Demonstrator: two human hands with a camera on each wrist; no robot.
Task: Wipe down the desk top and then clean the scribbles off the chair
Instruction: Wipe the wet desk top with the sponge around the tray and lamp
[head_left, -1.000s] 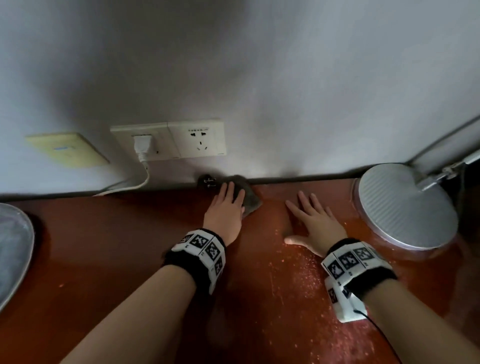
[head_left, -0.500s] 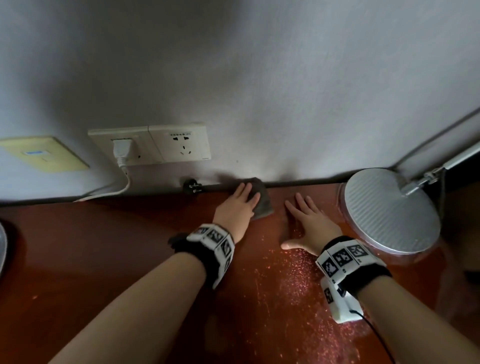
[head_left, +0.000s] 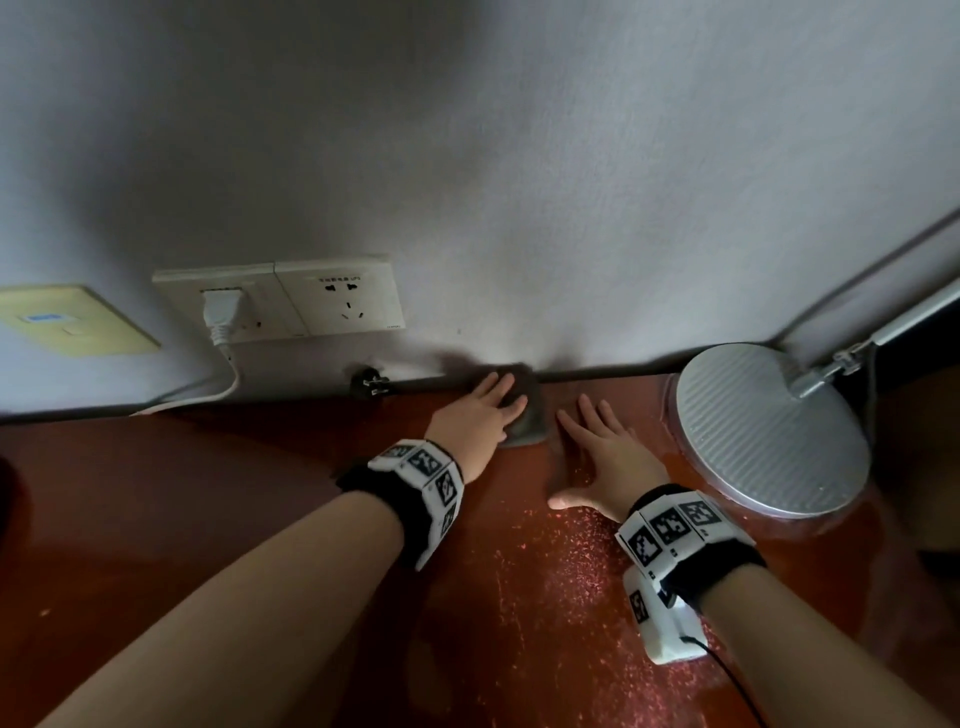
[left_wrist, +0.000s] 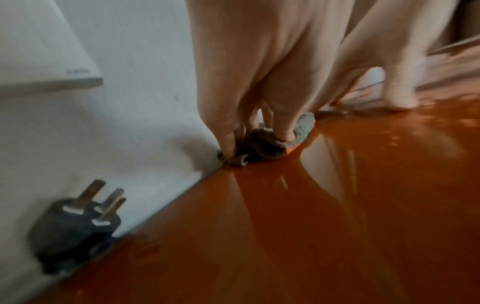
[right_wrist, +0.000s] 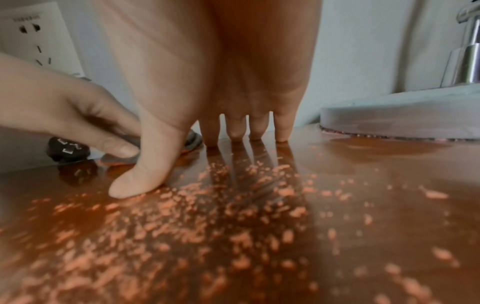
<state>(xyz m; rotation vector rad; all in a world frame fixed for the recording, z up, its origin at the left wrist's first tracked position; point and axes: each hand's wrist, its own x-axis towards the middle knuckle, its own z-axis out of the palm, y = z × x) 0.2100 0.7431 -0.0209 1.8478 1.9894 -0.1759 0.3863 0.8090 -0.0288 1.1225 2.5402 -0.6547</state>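
The red-brown desk top (head_left: 208, 493) runs along a grey wall. A grey cloth (head_left: 531, 422) lies at the desk's back edge against the wall. My left hand (head_left: 483, 415) lies flat on the cloth and presses it down with extended fingers; in the left wrist view the fingers (left_wrist: 283, 127) push into the bunched cloth (left_wrist: 262, 148). My right hand (head_left: 602, 452) rests flat on the desk just right of the cloth, fingers spread, holding nothing. In the right wrist view its fingertips (right_wrist: 235, 131) touch the wood beside the cloth (right_wrist: 193, 138). The chair is out of view.
Pale specks (head_left: 561, 571) are scattered over the desk below my right hand. A round silver lamp base (head_left: 769, 431) stands close on the right. A loose black plug (head_left: 370, 383) lies at the wall left of the cloth. Wall sockets (head_left: 280, 301) hold a white plug (head_left: 221, 306).
My left hand has slid the cloth to the right along the wall, away from the black plug and close up to my right hand. The right hand has stayed flat in place.
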